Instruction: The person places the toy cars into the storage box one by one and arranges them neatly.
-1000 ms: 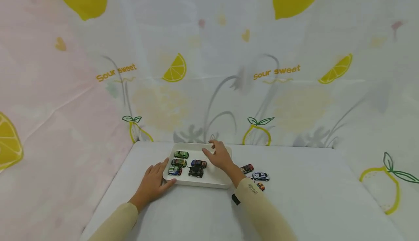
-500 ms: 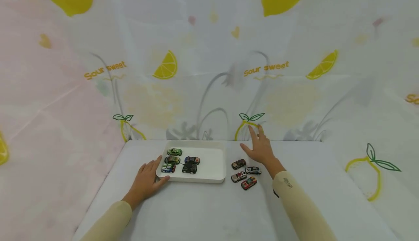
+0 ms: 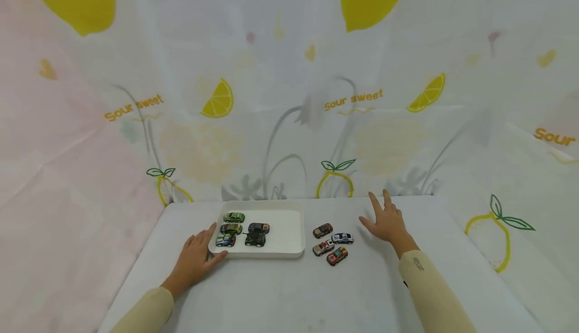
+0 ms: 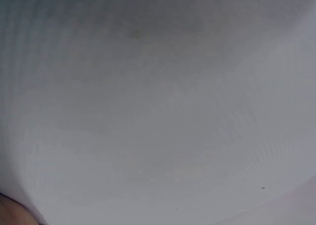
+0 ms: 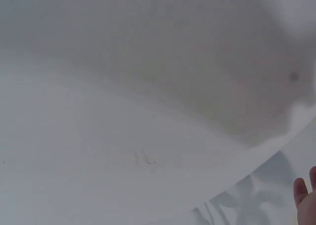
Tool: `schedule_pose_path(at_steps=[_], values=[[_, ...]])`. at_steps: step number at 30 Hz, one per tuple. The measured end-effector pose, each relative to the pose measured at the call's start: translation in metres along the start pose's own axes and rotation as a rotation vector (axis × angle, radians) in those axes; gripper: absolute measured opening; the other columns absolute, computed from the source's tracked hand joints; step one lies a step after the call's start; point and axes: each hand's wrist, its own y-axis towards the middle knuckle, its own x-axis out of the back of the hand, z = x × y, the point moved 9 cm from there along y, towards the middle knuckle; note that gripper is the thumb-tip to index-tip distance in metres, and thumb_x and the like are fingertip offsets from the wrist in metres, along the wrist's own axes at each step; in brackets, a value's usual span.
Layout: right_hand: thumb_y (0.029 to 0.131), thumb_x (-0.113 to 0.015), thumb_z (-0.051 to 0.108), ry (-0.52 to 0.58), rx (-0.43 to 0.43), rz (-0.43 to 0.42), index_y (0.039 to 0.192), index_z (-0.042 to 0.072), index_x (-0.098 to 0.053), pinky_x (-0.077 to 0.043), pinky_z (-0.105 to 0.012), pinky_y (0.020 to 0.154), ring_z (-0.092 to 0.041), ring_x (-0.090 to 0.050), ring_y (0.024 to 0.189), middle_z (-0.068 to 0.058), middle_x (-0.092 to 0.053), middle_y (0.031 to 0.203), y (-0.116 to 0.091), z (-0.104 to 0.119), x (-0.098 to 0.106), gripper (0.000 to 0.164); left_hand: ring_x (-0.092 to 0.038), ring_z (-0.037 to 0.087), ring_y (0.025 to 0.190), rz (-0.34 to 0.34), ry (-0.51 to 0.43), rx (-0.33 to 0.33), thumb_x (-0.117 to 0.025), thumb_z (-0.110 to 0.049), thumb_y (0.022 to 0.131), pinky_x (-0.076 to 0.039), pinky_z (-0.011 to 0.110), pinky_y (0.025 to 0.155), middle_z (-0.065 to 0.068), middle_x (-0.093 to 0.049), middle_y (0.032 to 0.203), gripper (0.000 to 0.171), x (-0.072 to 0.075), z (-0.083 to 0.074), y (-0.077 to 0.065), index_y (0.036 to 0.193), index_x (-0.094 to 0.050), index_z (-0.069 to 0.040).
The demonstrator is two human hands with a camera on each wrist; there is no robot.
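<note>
My left hand [image 3: 192, 258] lies along the left end of a shallow white tray [image 3: 285, 226], its thumb by the front left corner. Grouped in the tray's left half are several toy cars, among them a green car [image 3: 233, 217], a blue one [image 3: 260, 228] and a black vehicle [image 3: 255, 238] with a barrel-like rod. Right of the tray sit a dark red car [image 3: 323, 230], a white car [image 3: 342, 238], a white-and-red car [image 3: 323, 247] and a red-orange car [image 3: 337, 256]. Beyond them my right hand [image 3: 385, 222], fingers spread, holds nothing; its fingertips also show in the right wrist view.
A white-covered table [image 3: 289, 293] bears everything. Behind it hangs a cloth backdrop [image 3: 280, 137] printed with lemons, meeting the table's far edge. The left wrist view shows mostly pale cloth and a sliver of skin.
My right hand has swung from over the tray to the right, past the loose cars. My left hand stays at the tray, and the head view has turned slightly right.
</note>
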Motion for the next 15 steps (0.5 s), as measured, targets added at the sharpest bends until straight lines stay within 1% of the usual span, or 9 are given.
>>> schedule_pose_path(at_steps=[2,6,8,10,15], values=[[0.083,-0.052,0.057,0.002,-0.004,0.019,0.147,0.016,-0.02,-0.032,-0.065,0.092,-0.053,-0.04,0.116,-0.028,-0.007,0.149,-0.001,-0.001,-0.002,0.082,-0.043,0.038,0.123,-0.016,-0.005,-0.007,-0.055,-0.062,0.08,-0.027,0.057,0.101,0.018,-0.045,0.138,0.09,-0.001,-0.002,0.001,0.147,-0.023,-0.011],[0.083,-0.05,0.061,-0.004,0.005,0.08,0.146,0.016,-0.022,-0.032,-0.066,0.094,-0.053,-0.038,0.119,-0.028,-0.009,0.148,-0.001,0.001,-0.012,0.083,-0.044,0.037,0.122,-0.044,-0.011,-0.009,-0.057,-0.061,0.079,-0.027,0.057,0.101,0.018,-0.047,0.136,0.089,0.001,-0.003,0.002,0.146,-0.025,-0.01],[0.082,-0.051,0.061,-0.006,0.012,0.092,0.146,0.016,-0.023,-0.032,-0.066,0.095,-0.053,-0.038,0.12,-0.027,-0.01,0.148,-0.002,0.004,-0.016,0.083,-0.044,0.037,0.122,-0.061,-0.01,-0.013,-0.058,-0.06,0.079,-0.028,0.056,0.101,0.018,-0.048,0.135,0.089,0.002,-0.004,0.004,0.145,-0.026,-0.01],[0.082,-0.053,0.06,-0.001,0.016,0.086,0.145,0.016,-0.025,-0.032,-0.066,0.094,-0.053,-0.038,0.12,-0.028,-0.012,0.148,-0.003,0.005,-0.017,0.083,-0.045,0.037,0.122,-0.073,-0.017,-0.021,-0.058,-0.06,0.079,-0.028,0.057,0.101,0.018,-0.048,0.135,0.089,0.003,-0.004,0.005,0.145,-0.027,-0.01],[0.081,-0.055,0.059,0.029,0.018,0.095,0.146,0.017,-0.023,-0.032,-0.066,0.093,-0.052,-0.039,0.12,-0.027,-0.013,0.148,-0.009,0.007,-0.018,0.084,-0.045,0.036,0.121,-0.053,-0.013,-0.004,-0.057,-0.062,0.079,-0.027,0.057,0.101,0.016,-0.049,0.135,0.089,-0.002,-0.002,0.001,0.144,-0.029,-0.009]])
